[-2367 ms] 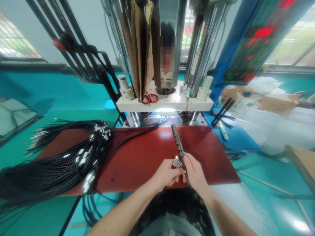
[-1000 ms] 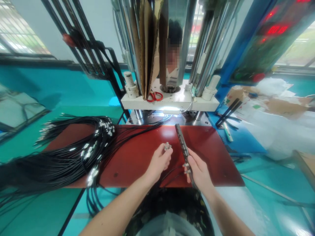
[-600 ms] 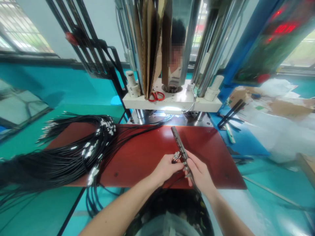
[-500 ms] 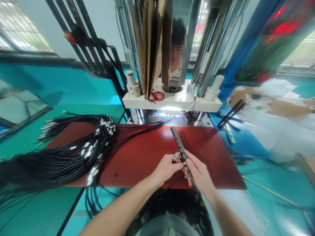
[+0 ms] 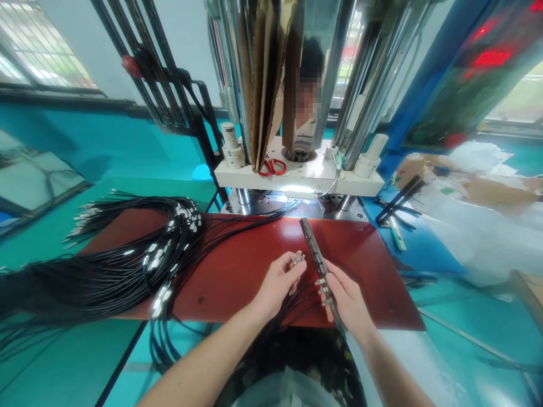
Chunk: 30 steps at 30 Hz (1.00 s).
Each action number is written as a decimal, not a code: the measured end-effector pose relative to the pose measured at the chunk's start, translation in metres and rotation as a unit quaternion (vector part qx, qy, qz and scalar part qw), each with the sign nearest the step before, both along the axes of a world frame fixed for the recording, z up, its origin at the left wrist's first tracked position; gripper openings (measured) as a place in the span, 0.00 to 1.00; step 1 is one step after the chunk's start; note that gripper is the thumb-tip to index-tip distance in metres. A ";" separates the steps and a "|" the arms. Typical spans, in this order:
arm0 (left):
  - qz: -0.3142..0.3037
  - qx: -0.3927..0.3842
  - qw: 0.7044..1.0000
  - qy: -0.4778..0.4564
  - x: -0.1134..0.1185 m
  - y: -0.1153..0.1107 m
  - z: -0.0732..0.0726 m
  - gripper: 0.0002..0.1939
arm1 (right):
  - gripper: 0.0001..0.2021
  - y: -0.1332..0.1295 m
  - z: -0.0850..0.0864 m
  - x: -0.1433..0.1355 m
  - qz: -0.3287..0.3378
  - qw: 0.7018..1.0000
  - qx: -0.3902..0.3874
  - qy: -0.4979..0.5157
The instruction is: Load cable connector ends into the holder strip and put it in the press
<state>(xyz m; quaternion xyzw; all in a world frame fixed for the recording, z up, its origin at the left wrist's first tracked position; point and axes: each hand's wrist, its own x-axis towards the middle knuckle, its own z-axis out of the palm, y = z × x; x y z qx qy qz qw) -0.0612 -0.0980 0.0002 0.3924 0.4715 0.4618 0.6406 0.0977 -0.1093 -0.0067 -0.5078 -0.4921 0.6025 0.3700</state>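
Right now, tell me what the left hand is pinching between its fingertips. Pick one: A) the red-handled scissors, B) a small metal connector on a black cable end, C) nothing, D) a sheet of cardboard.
B: the left hand pinches a small metal connector at its fingertips, just left of the dark slotted bar held by the right hand; the red-handled scissors lie on the machine's white plate.

A single head-worn camera looks forward and steeply down from just above the person's own forearms, close over the red mat on the counter. It faces the press machine straight ahead. The wide lens bends the edges, with windows at both upper corners.
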 end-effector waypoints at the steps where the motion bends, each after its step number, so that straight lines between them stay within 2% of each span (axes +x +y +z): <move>1: 0.000 -0.011 1.000 0.015 0.001 -0.001 -0.001 0.19 | 0.28 0.000 0.000 0.000 0.002 1.000 -0.003 0.000; 3: -0.004 -0.033 0.997 0.068 0.004 -0.001 -0.003 0.17 | 0.28 0.000 0.000 0.000 0.008 1.000 -0.006 -0.004; 7: -0.034 -0.007 0.992 0.125 0.007 -0.001 -0.002 0.14 | 0.29 0.000 0.001 0.000 0.030 0.999 0.004 -0.021; 14: -0.061 -0.053 0.993 0.082 0.003 0.001 0.001 0.11 | 0.30 0.000 -0.001 0.003 0.070 0.995 0.018 -0.065; 20: -0.033 -0.009 0.999 0.033 0.005 0.001 -0.003 0.13 | 0.29 0.001 -0.002 -0.002 0.111 0.982 0.070 -0.133; 23: -0.019 0.017 0.999 0.027 0.005 0.000 -0.006 0.13 | 0.28 0.001 -0.002 -0.004 0.078 0.990 0.051 -0.107; 27: 0.077 0.024 0.997 0.005 0.000 0.002 -0.009 0.16 | 0.30 -0.001 0.000 -0.002 0.014 0.998 0.022 -0.057; 30: 0.079 0.005 0.997 0.002 -0.003 0.000 -0.008 0.18 | 0.29 -0.002 0.001 -0.001 0.008 0.999 0.021 -0.049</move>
